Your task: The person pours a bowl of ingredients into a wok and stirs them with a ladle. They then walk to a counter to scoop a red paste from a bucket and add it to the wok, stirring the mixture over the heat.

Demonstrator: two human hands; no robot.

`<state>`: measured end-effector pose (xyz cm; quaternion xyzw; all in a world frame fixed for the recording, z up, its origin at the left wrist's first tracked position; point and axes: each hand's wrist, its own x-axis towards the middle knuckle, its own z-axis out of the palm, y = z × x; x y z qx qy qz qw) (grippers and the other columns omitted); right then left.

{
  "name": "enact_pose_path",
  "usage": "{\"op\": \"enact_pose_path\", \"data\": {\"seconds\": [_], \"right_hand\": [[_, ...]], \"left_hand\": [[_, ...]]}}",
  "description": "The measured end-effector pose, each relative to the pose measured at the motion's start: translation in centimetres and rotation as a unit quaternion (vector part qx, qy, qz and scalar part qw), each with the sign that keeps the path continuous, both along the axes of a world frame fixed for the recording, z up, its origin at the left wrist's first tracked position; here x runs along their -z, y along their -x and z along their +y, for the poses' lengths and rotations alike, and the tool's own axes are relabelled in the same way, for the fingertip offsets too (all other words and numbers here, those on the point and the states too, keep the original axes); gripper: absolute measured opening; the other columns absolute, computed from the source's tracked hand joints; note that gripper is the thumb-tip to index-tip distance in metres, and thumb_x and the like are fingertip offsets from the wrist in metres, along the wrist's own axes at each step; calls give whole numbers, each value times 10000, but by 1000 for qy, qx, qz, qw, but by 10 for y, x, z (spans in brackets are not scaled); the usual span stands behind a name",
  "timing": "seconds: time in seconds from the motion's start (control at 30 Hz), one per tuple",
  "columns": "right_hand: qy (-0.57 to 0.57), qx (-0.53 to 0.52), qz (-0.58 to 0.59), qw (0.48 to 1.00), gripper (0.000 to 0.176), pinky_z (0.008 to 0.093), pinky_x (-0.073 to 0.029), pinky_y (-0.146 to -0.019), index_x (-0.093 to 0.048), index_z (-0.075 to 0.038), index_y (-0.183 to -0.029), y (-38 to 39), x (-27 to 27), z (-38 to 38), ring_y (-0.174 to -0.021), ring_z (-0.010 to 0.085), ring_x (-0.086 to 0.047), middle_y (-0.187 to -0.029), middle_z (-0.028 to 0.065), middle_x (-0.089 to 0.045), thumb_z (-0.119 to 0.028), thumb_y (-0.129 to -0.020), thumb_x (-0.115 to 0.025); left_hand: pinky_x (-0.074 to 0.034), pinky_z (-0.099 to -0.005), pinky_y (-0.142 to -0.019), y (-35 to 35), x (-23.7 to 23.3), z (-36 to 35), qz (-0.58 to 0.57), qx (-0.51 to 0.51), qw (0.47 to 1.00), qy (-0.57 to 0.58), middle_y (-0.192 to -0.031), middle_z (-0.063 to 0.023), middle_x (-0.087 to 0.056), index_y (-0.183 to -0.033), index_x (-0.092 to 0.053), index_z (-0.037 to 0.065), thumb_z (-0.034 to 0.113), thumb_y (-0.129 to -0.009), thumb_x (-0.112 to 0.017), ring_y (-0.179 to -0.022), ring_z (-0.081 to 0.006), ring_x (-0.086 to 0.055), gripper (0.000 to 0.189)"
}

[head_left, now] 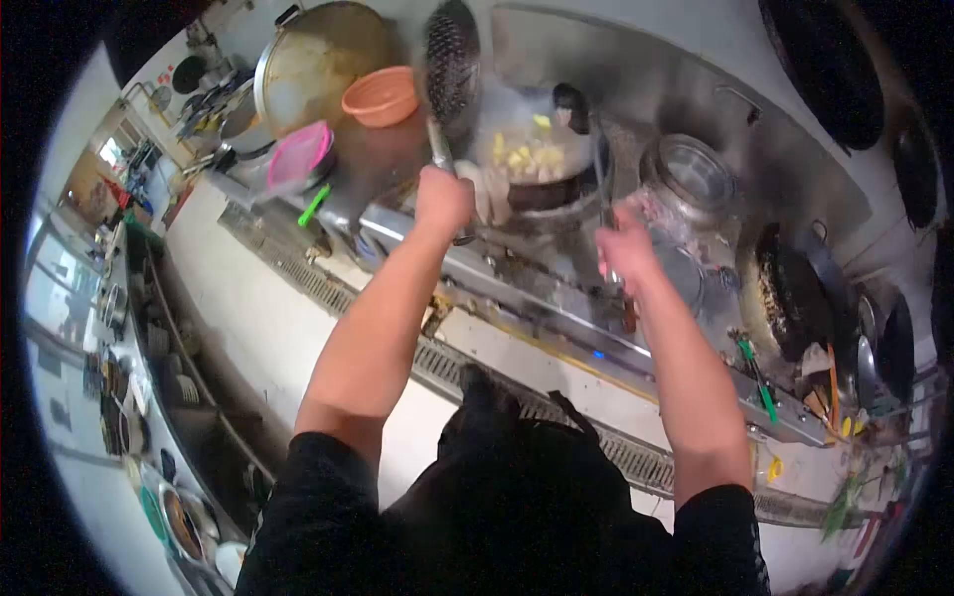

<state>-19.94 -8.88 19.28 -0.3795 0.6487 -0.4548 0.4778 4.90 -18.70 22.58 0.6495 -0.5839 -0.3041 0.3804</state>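
Note:
My left hand (444, 204) is closed around the handle of a skimmer (452, 70). Its dark perforated head is raised to the left of a steaming wok (564, 189). In the wok, pale yellow chunks of food (527, 157) lie in cloudy liquid. My right hand (624, 246) grips the long handle of a ladle (570, 107), whose dark bowl is over the wok's far side. A whitish cloth (490, 191) lies between my left hand and the wok. Steam blurs the wok's contents.
Left on the counter are an orange basin (382, 96), a pink strainer (299, 154) and a large round lid (323, 65). A metal pot (696, 171) stands right of the wok. Farther right is a blackened wok (785, 288). A floor drain grate (447, 368) runs along the stove.

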Motion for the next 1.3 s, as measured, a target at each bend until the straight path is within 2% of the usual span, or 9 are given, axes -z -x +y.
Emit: {"op": "enact_pose_path", "data": {"seconds": [0.1, 0.2, 0.43, 0.6, 1.03, 1.07, 1.13, 1.2, 1.3], "right_hand": [[28, -2, -326, 945, 382, 239, -379, -356, -486, -44, -1133, 36, -8, 50, -388, 107, -394, -622, 37, -490, -94, -761, -558], [10, -91, -709, 699, 317, 200, -361, -352, -462, -1, -1116, 90, -20, 101, -411, 65, -415, -626, 15, -471, -94, -814, -479], [54, -103, -813, 570, 417, 225, -373, -363, -362, 26, -1226, 140, -40, 243, -429, 70, -428, -685, 21, -471, -129, -847, -440], [84, -40, -750, 654, 423, 227, -374, -362, -348, 8, -1258, 171, -25, 321, -433, 63, -429, -687, 15, -469, -132, -867, -428], [114, 85, -681, 719, 490, 214, -367, -330, -289, 2, -1320, 190, 5, 397, -423, 85, -451, -697, 52, -475, -106, -854, -398], [100, 94, -670, 730, 482, 215, -359, -325, -309, -17, -1314, 190, 5, 391, -415, 81, -442, -684, 43, -476, -101, -849, -408], [84, 100, -659, 740, 476, 215, -352, -320, -328, -35, -1308, 189, 9, 377, -408, 78, -434, -672, 35, -476, -96, -844, -417], [-20, 154, -553, 818, 364, 212, -338, -318, -429, -66, -1188, 190, 18, 357, -380, 80, -411, -618, 17, -472, -92, -826, -455], [-58, 163, -393, 903, 165, 264, -341, -302, -427, -136, -930, 172, 30, 327, -370, 122, -412, -579, 31, -463, -87, -789, -496]], "left_hand": [[-452, -362, -439, 19, -1, 87, 253, -13, 961, -115, -604, -139, -508, -793, -485, -68, 37, -727, -528, -446, -250, -525, 131], [-404, -362, -420, 44, 13, 147, 362, 0, 919, -156, -553, -97, -494, -665, -500, -19, 41, -758, -487, -461, -190, -483, 111], [-391, -273, -412, 153, 55, 237, 469, 184, 794, -340, -507, -10, -413, -646, -432, 94, 96, -819, -447, -415, -148, -417, 174], [-397, -242, -412, 251, 127, 235, 523, 286, 660, -457, -522, 17, -440, -646, -437, 105, 123, -830, -478, -424, -104, -436, 189], [-393, -271, -397, 327, 239, 237, 530, 191, 624, -542, -531, -49, -452, -740, -477, 20, 84, -807, -540, -432, -147, -460, 113], [-401, -280, -397, 322, 242, 240, 515, 404, 728, -205, -529, -58, -459, -748, -483, 14, 79, -796, -544, -429, -157, -469, 101], [-409, -289, -398, 311, 224, 242, 408, 544, 713, 169, -528, -67, -466, -756, -488, 8, 74, -785, -547, -426, -167, -478, 93], [-415, -301, -391, 298, 166, 248, 283, 260, 795, -468, -538, -85, -492, -762, -486, 6, 54, -748, -562, -432, -174, -504, 91], [-410, -327, -380, 277, 193, 243, 330, 271, 823, -374, -548, -93, -511, -772, -482, 14, 23, -715, -565, -438, -179, -521, 101]]}}
